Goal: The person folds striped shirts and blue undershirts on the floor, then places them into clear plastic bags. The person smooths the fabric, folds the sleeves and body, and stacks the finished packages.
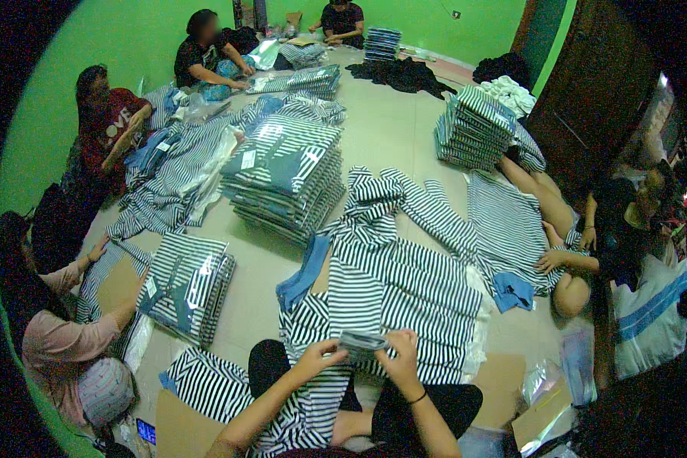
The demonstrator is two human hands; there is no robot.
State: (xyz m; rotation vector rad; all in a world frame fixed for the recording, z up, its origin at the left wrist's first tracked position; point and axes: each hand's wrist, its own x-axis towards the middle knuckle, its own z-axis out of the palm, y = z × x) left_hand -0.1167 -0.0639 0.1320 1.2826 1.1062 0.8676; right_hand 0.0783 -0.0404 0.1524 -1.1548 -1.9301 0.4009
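Above my lap, my left hand (320,360) and my right hand (401,356) grip opposite ends of a small, flat grey bundle (362,343) with a glossy look; its kind is not clear. The fingers of both hands are closed on its edges. Just beyond lies a black-and-white striped garment (420,294), spread on the floor with its sleeves stretched away from me. A blue denim-like piece (304,275) and a brown card edge show at its left. More striped cloth (206,382) lies over and beside my legs.
Tall stacks of plastic-wrapped striped garments stand ahead (282,175), at left (187,286) and at far right (473,130). Brown card sheets (500,389) lie by my right knee. Several people sit around the room handling striped cloth. A lit phone (146,432) is at lower left.
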